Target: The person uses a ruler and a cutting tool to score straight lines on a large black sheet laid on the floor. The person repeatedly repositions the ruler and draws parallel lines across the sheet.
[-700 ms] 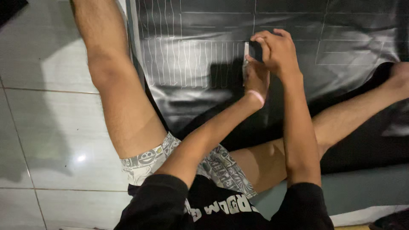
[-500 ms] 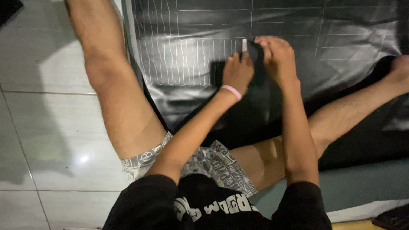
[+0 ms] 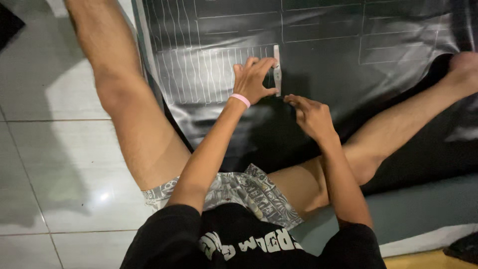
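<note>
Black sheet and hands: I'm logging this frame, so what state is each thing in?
Black sheet: spread flat on the floor, marked with pale lines.
Pale strip: lying upright along a drawn line.
Left hand: pressing on the strip.
Right hand: fingers curled, beside the strip's lower end.

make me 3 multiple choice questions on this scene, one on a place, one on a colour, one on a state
1. Where does the pale strip lie?
A. on the black sheet
B. on the tiled floor
C. on the person's knee

2. What colour is the wristband on the left hand?
A. green
B. pink
C. yellow

3. How is the right hand?
A. closed round the strip
B. flat on the tiles
C. empty, just below the strip

Answers:
1 A, the strip rests on the black sheet among the white lines.
2 B, the band at the wrist is pink.
3 C, its fingers hold nothing and point at the strip's lower end.
</note>
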